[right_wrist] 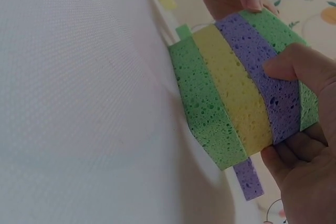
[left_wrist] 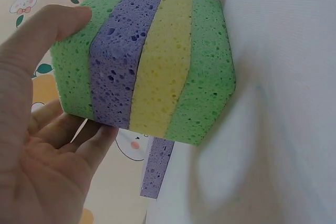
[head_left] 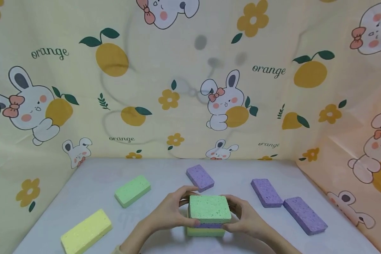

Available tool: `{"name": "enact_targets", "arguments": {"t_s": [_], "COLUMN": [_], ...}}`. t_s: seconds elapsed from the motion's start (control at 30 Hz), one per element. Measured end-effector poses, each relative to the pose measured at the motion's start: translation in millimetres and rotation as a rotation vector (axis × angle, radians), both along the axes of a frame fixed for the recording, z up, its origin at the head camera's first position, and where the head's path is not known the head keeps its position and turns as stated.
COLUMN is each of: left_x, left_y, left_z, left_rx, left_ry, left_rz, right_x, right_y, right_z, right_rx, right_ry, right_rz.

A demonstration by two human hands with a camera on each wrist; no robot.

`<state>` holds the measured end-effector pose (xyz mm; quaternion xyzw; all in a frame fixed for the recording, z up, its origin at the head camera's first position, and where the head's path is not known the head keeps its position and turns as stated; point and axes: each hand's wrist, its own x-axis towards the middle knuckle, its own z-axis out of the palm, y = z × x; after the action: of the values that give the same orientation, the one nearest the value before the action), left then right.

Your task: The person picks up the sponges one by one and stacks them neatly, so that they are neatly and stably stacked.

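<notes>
A stack of sponges stands on the table near its front edge. From the top down it has a green sponge (head_left: 209, 208), a purple sponge (left_wrist: 115, 72), a yellow sponge (left_wrist: 163, 61) and another green sponge (left_wrist: 207, 66). My left hand (head_left: 174, 210) grips the upper stack from the left, its thumb on the top green sponge. From the right, my right hand (head_left: 246, 218) holds the same upper part, with its thumb (right_wrist: 294, 66) on the purple sponge's side. The fingertips of both hands are partly hidden behind the stack.
To the left lie a loose green sponge (head_left: 132, 191) and a yellow sponge (head_left: 86, 231). A purple sponge (head_left: 200, 177) is just behind the stack. Two more, a purple sponge (head_left: 266, 192) and another purple sponge (head_left: 304, 215), lie to the right. A printed cloth (head_left: 190, 116) surrounds the white table.
</notes>
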<state>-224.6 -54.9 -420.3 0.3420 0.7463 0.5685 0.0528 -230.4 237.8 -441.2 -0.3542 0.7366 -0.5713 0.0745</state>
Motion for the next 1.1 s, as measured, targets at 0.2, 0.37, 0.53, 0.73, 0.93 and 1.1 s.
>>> {"name": "enact_targets", "arguments": {"t_s": [0.2,0.37,0.53,0.73,0.93,1.1], "left_x": [-1.2,-1.9,-1.8,-1.9,-1.0,-0.9], "left_y": [0,1,-1,-2,-1,-1], "left_z": [-0.7,-1.3,-2.2,-2.5,-4.5,-5.0], "left_rx": [0.0,0.005,0.008,0.014,0.009,-0.003], "left_ry": [-0.01,-0.008,-0.008,-0.01,-0.017,-0.026], "left_rz": [0.01,0.001,0.008,0.016,0.019,0.029], "right_x": [1.4,2.9,4.3,10.4,16.0,21.6], "right_y": [-1,1,-1,7,53,115], "right_z": [1.3,1.5,3.5,14.6,20.6,19.1], "right_rx": [0.011,0.023,0.032,0.179,0.289,0.434], "right_ry": [0.01,0.0,0.008,0.022,0.249,0.325], "right_rz": [-0.018,-0.034,-0.042,-0.149,-0.367,-0.66]}}
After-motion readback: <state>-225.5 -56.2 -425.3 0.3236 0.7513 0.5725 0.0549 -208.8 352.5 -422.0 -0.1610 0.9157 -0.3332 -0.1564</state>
